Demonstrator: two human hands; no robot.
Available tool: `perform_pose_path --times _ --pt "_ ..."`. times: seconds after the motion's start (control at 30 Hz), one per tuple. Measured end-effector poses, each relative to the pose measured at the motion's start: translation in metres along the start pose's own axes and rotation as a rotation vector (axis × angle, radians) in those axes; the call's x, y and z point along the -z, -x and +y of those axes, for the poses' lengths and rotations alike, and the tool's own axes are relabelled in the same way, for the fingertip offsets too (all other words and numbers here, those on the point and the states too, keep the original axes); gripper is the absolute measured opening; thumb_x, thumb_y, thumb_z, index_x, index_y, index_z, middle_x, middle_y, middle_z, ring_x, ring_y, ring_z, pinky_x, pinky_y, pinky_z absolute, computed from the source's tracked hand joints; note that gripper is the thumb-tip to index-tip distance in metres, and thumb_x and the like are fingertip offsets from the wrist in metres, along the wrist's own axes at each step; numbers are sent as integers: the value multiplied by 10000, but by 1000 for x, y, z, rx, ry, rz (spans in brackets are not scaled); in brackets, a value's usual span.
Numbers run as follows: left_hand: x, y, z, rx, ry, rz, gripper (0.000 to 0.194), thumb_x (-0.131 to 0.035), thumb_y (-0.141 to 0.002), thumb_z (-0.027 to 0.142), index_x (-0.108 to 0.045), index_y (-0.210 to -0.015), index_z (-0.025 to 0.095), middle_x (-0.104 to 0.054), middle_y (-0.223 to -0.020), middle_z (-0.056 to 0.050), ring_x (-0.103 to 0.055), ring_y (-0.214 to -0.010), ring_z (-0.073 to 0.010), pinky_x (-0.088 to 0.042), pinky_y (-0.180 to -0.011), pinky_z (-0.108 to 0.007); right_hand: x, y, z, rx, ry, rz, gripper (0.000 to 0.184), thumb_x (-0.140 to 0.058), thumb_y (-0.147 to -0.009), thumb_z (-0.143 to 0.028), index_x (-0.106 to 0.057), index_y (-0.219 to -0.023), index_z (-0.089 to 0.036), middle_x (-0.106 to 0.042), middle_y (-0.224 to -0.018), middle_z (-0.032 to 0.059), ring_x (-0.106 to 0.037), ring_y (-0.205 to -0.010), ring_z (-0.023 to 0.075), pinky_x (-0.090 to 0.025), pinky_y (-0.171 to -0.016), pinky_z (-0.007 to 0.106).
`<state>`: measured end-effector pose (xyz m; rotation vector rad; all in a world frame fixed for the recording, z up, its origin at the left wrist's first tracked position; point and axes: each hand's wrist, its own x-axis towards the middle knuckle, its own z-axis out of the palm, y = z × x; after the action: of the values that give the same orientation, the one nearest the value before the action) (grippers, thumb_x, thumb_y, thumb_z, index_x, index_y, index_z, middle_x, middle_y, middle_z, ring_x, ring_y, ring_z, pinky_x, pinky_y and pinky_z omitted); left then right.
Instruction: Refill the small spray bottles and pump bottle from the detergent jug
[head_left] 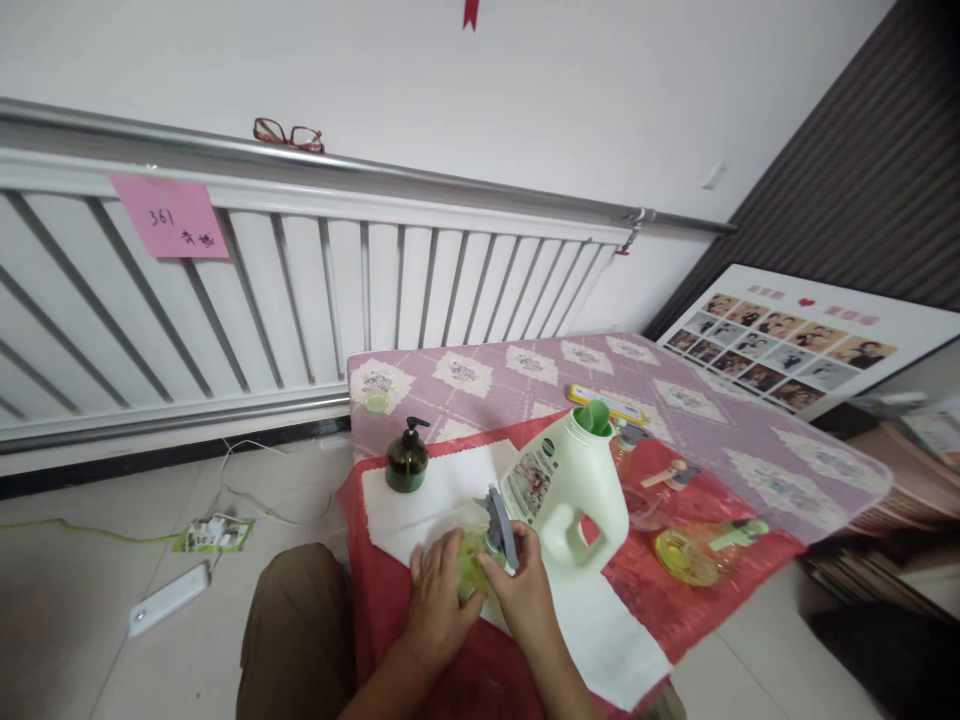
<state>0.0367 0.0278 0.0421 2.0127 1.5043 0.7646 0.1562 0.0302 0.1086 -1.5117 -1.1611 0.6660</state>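
Low over the table, my left hand [442,605] is wrapped round the body of a clear spray bottle [471,562] with yellow-green contents. The fingers of my right hand [525,578] are closed at the bottle's grey trigger head [501,528], by its neck. Just beyond my right hand stands a large pale green detergent jug [577,490] with a printed label and an open mouth, a green funnel-like piece [594,416] set in it. A dark green pump bottle [407,457] stands upright to the left, on a white cloth [600,640].
On the red sheet [757,500] to the right lies another spray bottle [694,555] with yellow liquid. More bottles are partly behind the jug. A green cap [377,401] and a yellow-edged box [606,403] sit farther back. A radiator [420,290] lines the wall; cords [247,490] cross the floor.
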Motion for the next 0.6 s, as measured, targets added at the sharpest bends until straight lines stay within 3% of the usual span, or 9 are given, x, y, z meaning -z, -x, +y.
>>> perform_pose_path --times 0.13,0.37,0.47,0.6 --pt "-1 0 -1 -6 -3 2 690 -507 -723 221 -301 -1380 164 -458 -1405 -117 -379 -1321 -241 -146 -1134 -525 5 2 -5 13 0 -82 339 -604 -759 -348 -566 -1075 -230 -653 -1085 66 -599 -1043 243 -488 -904 383" --pt "-4 1 -4 -11 -17 10 687 -499 -721 207 -298 -1375 145 -463 -1398 -129 -378 -1325 -240 -150 -1133 -519 0 2 -2 -29 -6 -80 216 -629 -749 -325 -561 -931 -231 -659 -848 23 -635 -810 219 -540 -747 351" --pt "-8 3 -7 -28 -28 44 635 -476 -750 211 -315 -1360 142 -480 -1382 -137 -401 -1312 -238 -175 -1125 -512 -5 7 6 -46 -12 -36 350 -651 -700 -259 -533 -1029 -233 -659 -943 33 -645 -846 221 -548 -764 359" --pt "-17 5 -16 -49 -22 112 541 -421 -790 211 -353 -1324 158 -510 -1355 -137 -439 -1285 -239 -219 -1102 -515 -11 18 18 -53 13 46 641 -678 -586 -150 -486 -1192 -228 -614 -1159 67 -580 -1082 265 -469 -949 413"
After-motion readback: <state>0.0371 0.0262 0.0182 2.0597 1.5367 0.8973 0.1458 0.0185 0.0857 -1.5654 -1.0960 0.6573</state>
